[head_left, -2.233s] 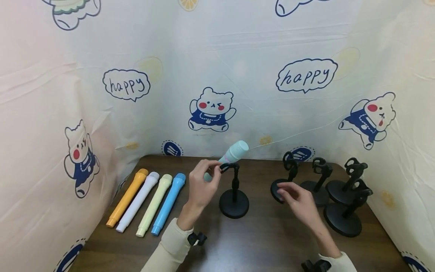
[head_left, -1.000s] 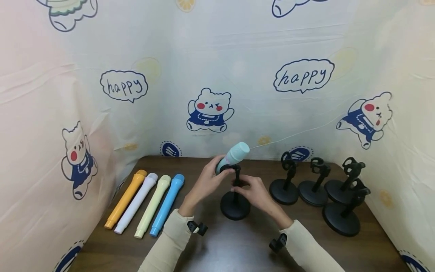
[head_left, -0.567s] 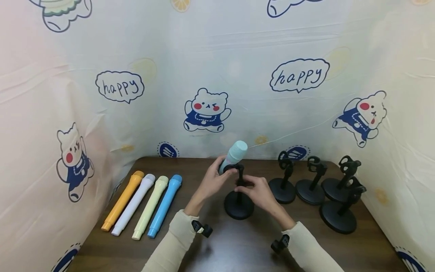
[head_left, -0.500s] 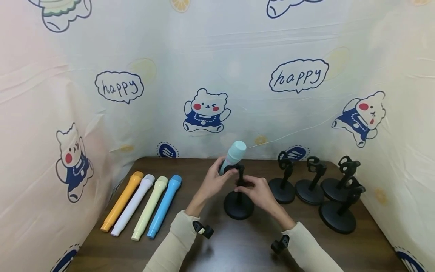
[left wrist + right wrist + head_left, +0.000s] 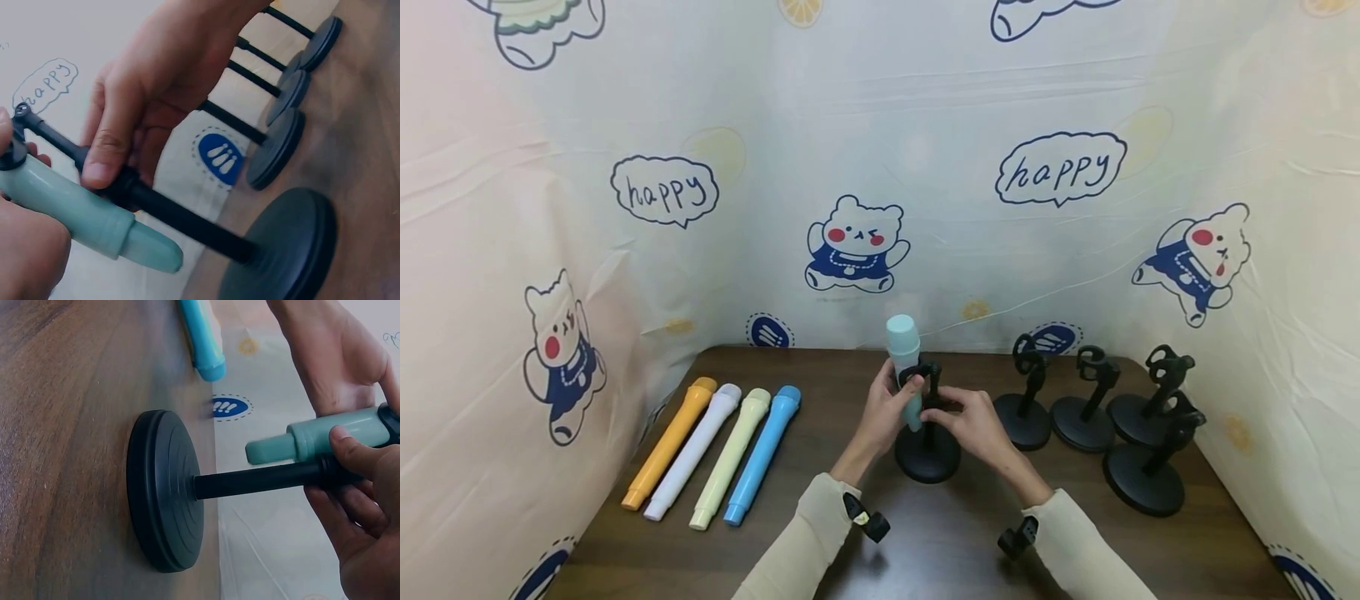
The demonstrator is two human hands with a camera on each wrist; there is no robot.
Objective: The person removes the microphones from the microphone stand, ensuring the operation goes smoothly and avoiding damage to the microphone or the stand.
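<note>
My left hand [image 5: 880,412] grips a mint-green toy microphone [image 5: 902,337] from the left, its head up and its handle almost upright beside the post of a black microphone stand [image 5: 927,462]. The stand's dark clip [image 5: 14,153] overlaps the microphone's body in the left wrist view. With thumb and fingers, my right hand [image 5: 977,421] pinches the stand's post at its collar. The round base [image 5: 165,494] rests on the table. In the right wrist view the microphone's narrow tail end [image 5: 272,450] points toward the base, close along the post.
To the left, orange [image 5: 672,442], white [image 5: 695,450], pale yellow [image 5: 732,458] and blue [image 5: 763,454] microphones lie side by side on the brown table [image 5: 970,550]. Several black stands [image 5: 1086,421] are grouped at the right. A printed cloth [image 5: 955,250] hangs behind.
My right hand has come from the right onto the stand's post. My left hand has swung the microphone from a slant to nearly upright beside the post; its tail now shows below the clip.
</note>
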